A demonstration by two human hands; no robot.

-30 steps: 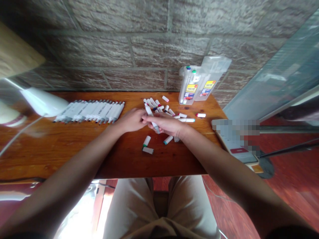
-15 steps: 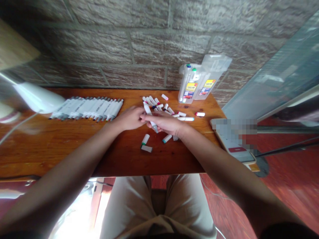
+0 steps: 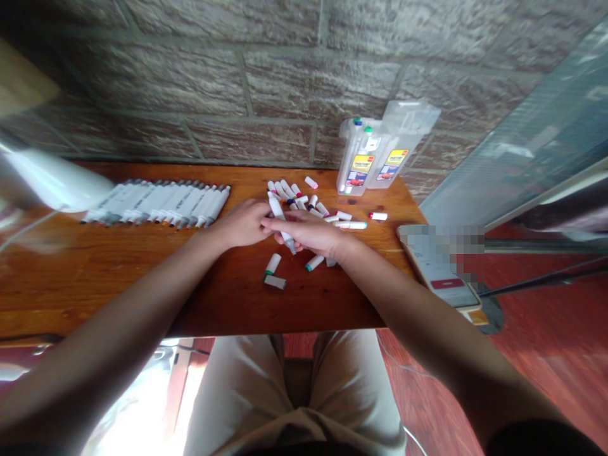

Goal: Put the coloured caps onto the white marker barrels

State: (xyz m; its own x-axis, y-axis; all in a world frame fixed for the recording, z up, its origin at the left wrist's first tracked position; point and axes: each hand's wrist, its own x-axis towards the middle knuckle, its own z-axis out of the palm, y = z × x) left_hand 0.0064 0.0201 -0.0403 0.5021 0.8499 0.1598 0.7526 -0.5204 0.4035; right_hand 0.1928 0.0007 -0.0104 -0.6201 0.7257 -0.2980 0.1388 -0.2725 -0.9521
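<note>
My right hand [image 3: 311, 232] is closed around a white marker [image 3: 276, 214] with a grey end, held at a slant over the table. Against its thumb rests my left hand [image 3: 247, 223], fingers curled inward; whatever it may hold is hidden. Behind the hands lies a loose group of white marker caps [image 3: 288, 188] with coloured ends, partly covered by the right hand. Closer to me are a green-ended cap [image 3: 272, 263], a grey cap [image 3: 275, 282] and a teal-ended cap [image 3: 314, 263].
A long row of grey-white markers [image 3: 159, 202] lies at the left beside a white lamp [image 3: 57, 180]. Clear plastic marker cases [image 3: 354, 171] stand at the back right. A phone [image 3: 439, 266] lies at the table's right edge. A stone wall [image 3: 280, 88] rises behind.
The view has shifted slightly, so everything sits a little further left. Both hands keep nearly the same pose around the marker, and the caps on the table have not visibly moved.
</note>
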